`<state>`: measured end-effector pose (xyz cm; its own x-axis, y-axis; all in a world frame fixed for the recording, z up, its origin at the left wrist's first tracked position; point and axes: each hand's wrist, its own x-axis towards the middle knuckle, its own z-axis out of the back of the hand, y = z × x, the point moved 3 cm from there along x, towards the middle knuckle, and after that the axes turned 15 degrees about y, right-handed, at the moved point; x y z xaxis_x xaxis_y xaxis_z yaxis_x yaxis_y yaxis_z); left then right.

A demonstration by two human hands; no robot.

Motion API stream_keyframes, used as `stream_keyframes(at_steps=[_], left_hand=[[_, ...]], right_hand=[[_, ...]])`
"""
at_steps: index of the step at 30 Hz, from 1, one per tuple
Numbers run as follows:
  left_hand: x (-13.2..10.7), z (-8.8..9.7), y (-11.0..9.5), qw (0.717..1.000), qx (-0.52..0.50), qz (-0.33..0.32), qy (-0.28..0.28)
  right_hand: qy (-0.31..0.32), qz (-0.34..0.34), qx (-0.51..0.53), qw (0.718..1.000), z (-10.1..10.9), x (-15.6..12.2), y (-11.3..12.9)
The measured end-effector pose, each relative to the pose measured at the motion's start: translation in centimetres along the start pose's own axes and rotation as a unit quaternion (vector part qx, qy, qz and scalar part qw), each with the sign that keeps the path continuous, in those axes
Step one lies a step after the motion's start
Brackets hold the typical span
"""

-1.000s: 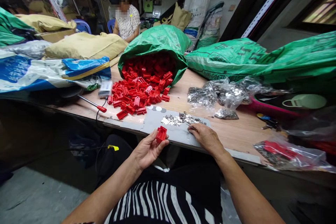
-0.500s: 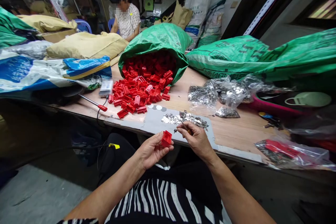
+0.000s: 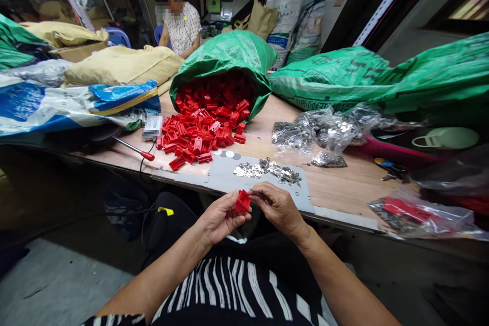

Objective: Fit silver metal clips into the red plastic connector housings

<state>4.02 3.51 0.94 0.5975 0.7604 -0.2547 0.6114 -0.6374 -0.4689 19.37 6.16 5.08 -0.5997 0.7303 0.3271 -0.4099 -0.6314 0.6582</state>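
Note:
My left hand (image 3: 223,217) pinches a small red plastic housing (image 3: 242,201), its hollow side turned up. Right beside it, my right hand (image 3: 278,209) is closed around a slim dark tool (image 3: 261,194), most of it covered by the fingers. The tool's tip points at the housing's right edge; whether a metal piece sits at the tip is too small to tell. Beyond my hands, small shiny metal pieces (image 3: 267,169) are spread on a grey mat (image 3: 221,175). Many more red housings (image 3: 198,135) spill from an open green sack (image 3: 233,51) onto the table.
Clear bags of metal parts (image 3: 294,135) lie right of the mat, near a pink basket (image 3: 385,148) and a pale green cup (image 3: 445,137). A red-handled rod (image 3: 135,148) lies at left. Green sacks (image 3: 336,76) line the back, where another person (image 3: 179,25) sits.
My right hand has moved slightly left and down, bringing the tool to the red housing. The left hand stays nearly in place, with the housing slightly turned.

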Motion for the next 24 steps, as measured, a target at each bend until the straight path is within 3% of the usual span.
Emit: stream_keyframes(at_steps=[10,17,24], left_hand=[[-0.01,0.14,0.35,1.000,0.023,0.012,0.009],[0.15,0.45,0.72,0.999,0.038,0.021,0.019],[0.08,0.71,0.71,0.999,0.042,0.019,0.025]], right_hand=[[0.054,-0.013,0.036,0.998,-0.38,-0.42,0.02],[0.031,-0.017,0.058,0.998,-0.82,-0.64,0.02],[0.096,-0.085,0.130,0.983,-0.38,-0.79,-0.02]])
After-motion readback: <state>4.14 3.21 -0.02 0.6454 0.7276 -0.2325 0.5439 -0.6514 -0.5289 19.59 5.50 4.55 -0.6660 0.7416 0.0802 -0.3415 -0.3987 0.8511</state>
